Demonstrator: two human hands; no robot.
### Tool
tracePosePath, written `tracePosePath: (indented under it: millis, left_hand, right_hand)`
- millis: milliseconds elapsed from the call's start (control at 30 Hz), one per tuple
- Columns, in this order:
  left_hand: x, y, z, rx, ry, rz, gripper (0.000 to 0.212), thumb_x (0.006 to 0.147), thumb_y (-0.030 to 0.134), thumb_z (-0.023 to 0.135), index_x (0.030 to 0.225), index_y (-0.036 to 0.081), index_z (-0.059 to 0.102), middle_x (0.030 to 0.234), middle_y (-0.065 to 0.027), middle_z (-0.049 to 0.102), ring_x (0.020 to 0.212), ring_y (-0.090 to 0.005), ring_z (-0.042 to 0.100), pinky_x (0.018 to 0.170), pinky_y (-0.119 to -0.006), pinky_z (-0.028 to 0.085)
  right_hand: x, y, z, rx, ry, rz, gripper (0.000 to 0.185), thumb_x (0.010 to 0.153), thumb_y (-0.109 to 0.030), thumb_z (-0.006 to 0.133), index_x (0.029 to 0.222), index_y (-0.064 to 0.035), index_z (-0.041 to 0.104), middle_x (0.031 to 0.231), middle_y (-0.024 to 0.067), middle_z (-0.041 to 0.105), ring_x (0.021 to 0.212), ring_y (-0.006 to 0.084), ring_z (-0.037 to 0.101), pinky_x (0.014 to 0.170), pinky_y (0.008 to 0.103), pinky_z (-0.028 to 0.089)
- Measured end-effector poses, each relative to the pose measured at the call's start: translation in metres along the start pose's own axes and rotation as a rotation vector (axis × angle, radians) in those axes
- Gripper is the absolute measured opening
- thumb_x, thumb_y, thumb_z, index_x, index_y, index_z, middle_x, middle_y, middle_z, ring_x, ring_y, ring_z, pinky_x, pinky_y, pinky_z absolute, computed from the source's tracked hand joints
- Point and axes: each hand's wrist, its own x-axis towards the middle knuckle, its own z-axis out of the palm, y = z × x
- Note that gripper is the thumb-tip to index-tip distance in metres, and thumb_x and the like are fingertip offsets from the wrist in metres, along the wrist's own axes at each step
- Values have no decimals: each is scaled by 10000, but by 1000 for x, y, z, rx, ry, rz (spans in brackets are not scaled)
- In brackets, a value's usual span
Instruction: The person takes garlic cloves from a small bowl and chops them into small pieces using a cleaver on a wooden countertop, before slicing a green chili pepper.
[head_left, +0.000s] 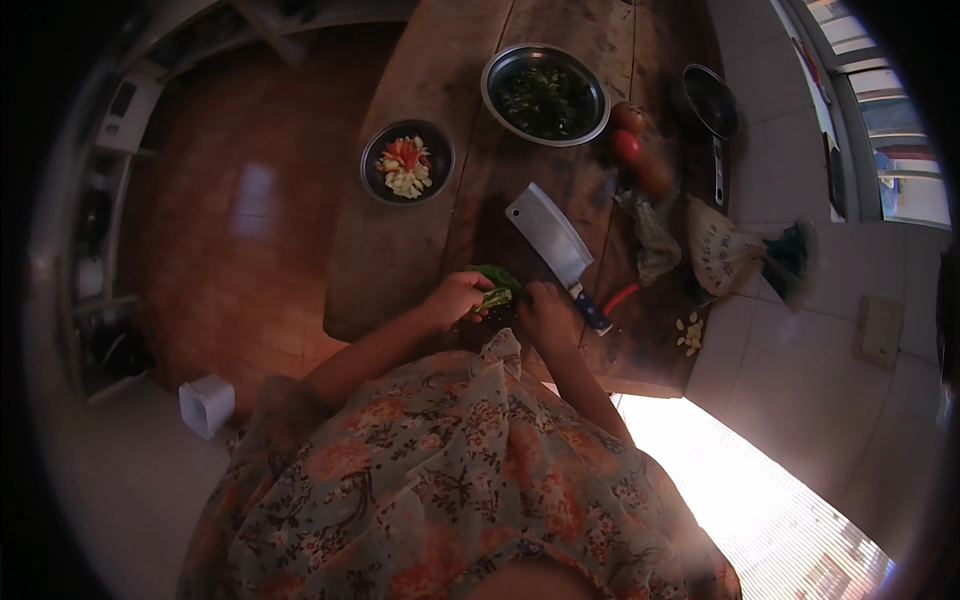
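In my left hand is a green pepper, opened so that its pale inside shows. My right hand is close against the pepper's right side with its fingers curled. Whether those fingers pinch a piece of it is hidden. Small pale bits, like seeds, are scattered on the dark wood below the hands. A cleaver lies flat just beyond, its blade pointing away and its dark blue handle beside my right hand. Right of that handle lies a red chili.
On the wooden table stand a steel bowl of chopped greens and a smaller bowl of sliced garlic and red pepper. Tomatoes, a small pan, a crumpled bag, a printed plastic bag and garlic cloves lie rightward.
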Motion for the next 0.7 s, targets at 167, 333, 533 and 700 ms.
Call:
tracePosePath:
  millis: [167,333,533,700]
  left_hand:
    - [3,3,7,-439,-100,-132,146,844,227,582,935,115,557,839,-2,585,790,-122,555,677,-318,456]
    - [12,-7,15,-498,-67,-42,147,840,250,613,927,136,581,863,22,596,791,-106,561,675,-295,437]
    - [8,-1,13,-258,-11,116,131,831,203,623,904,99,592,865,-8,603,764,-112,572,643,-286,456]
    - [4,6,18,-276,-57,116,137,816,157,629,918,73,592,848,-23,606,757,-115,573,628,-268,452]
  right_hand:
    - [2,-8,-9,15,145,-221,212,711,-62,592,909,-71,518,839,144,516,749,355,560,576,419,462]
    - [2,-15,-12,112,164,-292,263,700,-30,591,952,-61,524,873,139,503,737,330,553,601,389,474]
    - [-1,1,-3,734,-37,175,239,761,-91,604,988,-41,551,834,50,553,701,134,533,587,275,447]
    - [0,-3,-10,720,-108,165,206,807,-124,603,980,-19,566,750,21,571,666,69,522,568,233,430]
